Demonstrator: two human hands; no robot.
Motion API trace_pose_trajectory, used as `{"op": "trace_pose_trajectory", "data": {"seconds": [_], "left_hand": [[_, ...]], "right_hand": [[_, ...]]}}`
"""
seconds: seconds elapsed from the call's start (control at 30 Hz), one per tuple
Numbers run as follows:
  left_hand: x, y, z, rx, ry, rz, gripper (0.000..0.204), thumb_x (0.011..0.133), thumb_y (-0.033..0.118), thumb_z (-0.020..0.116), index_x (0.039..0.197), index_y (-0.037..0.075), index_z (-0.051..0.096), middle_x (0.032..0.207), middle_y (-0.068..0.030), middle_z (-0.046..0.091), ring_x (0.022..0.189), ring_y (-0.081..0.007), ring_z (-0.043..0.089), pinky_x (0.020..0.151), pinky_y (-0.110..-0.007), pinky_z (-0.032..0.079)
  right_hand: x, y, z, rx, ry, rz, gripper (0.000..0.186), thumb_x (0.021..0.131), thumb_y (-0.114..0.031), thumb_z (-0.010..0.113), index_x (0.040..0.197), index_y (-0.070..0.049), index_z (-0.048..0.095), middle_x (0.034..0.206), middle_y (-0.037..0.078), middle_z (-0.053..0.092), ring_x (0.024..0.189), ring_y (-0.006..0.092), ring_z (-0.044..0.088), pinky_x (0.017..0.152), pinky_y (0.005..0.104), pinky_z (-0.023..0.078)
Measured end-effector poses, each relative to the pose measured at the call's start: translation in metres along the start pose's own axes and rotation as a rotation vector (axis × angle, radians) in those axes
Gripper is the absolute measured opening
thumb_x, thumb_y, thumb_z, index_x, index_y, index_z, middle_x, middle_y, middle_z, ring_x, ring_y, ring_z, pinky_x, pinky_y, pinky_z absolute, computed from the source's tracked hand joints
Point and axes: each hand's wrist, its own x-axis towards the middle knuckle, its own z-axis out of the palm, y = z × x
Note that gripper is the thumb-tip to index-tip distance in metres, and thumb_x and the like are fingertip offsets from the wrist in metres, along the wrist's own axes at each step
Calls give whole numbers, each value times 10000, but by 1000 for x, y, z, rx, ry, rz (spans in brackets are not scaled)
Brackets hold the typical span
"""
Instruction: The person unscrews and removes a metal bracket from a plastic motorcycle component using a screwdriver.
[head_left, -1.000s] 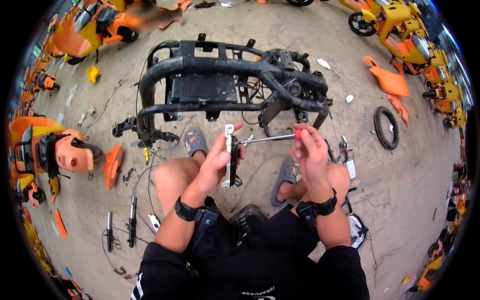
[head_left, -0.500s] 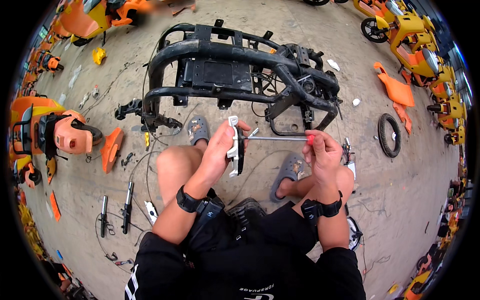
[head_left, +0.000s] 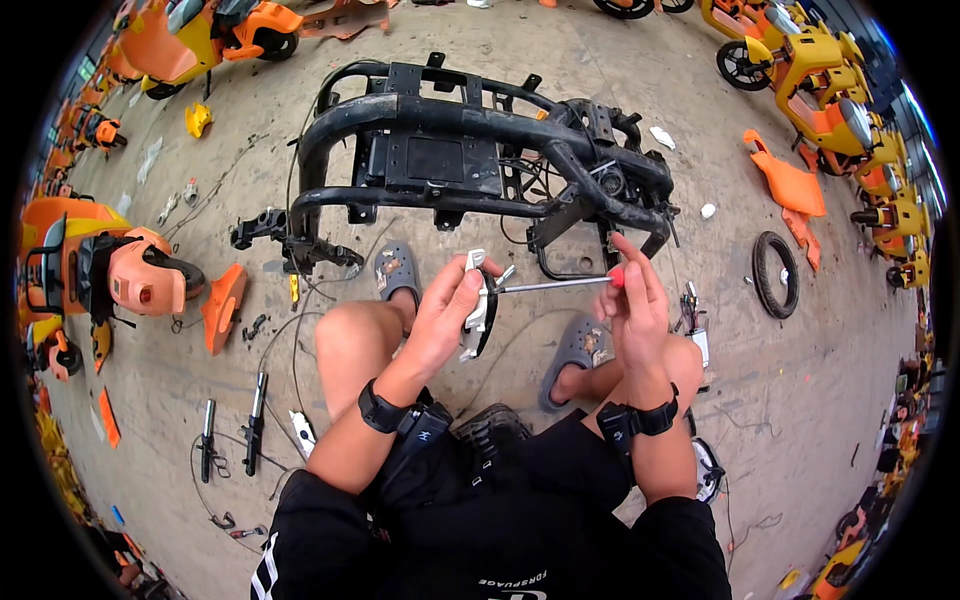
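Observation:
My left hand (head_left: 445,305) grips a white and black part (head_left: 474,330), held upright with its black side facing right. A long screwdriver (head_left: 555,285) with a red handle lies nearly level, its shaft reaching into that part. My right hand (head_left: 635,310) holds the red handle (head_left: 616,275) at the fingertips, index finger raised. Beyond my hands stands a bare black scooter frame (head_left: 430,160) with brackets and loose wiring.
Orange-yellow scooters line both sides (head_left: 140,275) (head_left: 815,85). Loose orange panels (head_left: 785,175), a black tyre (head_left: 776,275), two shock absorbers (head_left: 255,420), cables and small parts lie on the concrete floor (head_left: 800,400). My grey clogs (head_left: 398,268) are below my hands.
Both hands have shifted rightward since a second ago, with the screwdriver still against the part. The part has turned slightly, and my right fingers have changed position on the handle.

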Motion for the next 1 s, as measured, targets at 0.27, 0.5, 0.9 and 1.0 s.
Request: {"op": "trace_pose_trajectory", "data": {"seconds": [0.27,0.5,0.9,1.0], "left_hand": [[0,-1,-1,-53,37,-8,474,1007,468,431,1157,29,523,868,-33,546,789,-105,520,726,-263,451],[0,-2,-2,-34,34,-26,494,1007,471,426,1189,21,521,887,-34,549,800,-107,526,734,-260,453],[1,7,4,-48,27,-11,559,1014,503,357,1207,2,512,834,-72,569,774,-138,537,703,-265,441],[0,5,2,-15,22,-19,537,1019,480,362,1209,1,513,843,-65,567,777,-134,541,707,-264,443]], "right_hand": [[1,-6,0,-60,-14,-23,383,1013,-196,438,1284,41,567,747,-18,485,661,85,482,576,227,416],[0,0,-5,-48,-57,-25,351,1015,-182,441,1243,36,592,769,-6,501,645,73,468,552,216,387],[1,-3,-2,-164,-127,-95,384,993,-147,449,1329,22,526,832,0,528,723,92,485,659,234,430],[1,-4,-17,-94,-200,-19,382,996,-151,445,1326,25,527,824,3,524,708,94,476,655,232,430]]}}
